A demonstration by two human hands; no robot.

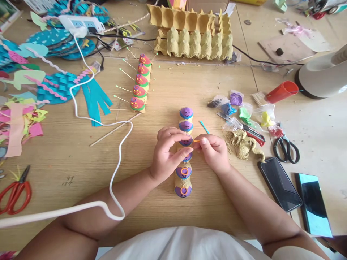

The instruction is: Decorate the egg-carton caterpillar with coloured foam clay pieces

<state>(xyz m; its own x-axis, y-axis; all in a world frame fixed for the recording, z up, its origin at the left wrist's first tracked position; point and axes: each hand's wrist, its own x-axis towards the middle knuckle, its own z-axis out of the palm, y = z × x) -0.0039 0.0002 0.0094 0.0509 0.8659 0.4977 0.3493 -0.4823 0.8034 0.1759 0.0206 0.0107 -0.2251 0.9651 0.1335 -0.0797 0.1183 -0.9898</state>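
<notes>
A strip of egg-carton cups (184, 172) lies lengthwise in front of me, its cups capped with purple and blue clay. The two nearest cups carry orange clay rings, and the far ones show small dark face marks. Over the middle cups is my left hand (169, 153), thumb and fingers apart, fingertips close to one cup; whether they touch it I cannot tell. From the right, my right hand (215, 151) pinches a thin orange clay strip (196, 141) between thumb and finger. A small blue stick (204, 127) lies just beyond that hand.
Red-and-green carton caterpillar (139, 80) with pins stands far left. Egg cartons (199, 43) lie at the back. Clay bags (245, 113), a box cutter (253, 134), black scissors (286, 148) and a phone (279, 184) are right. A white cable (119, 159) crosses the left side.
</notes>
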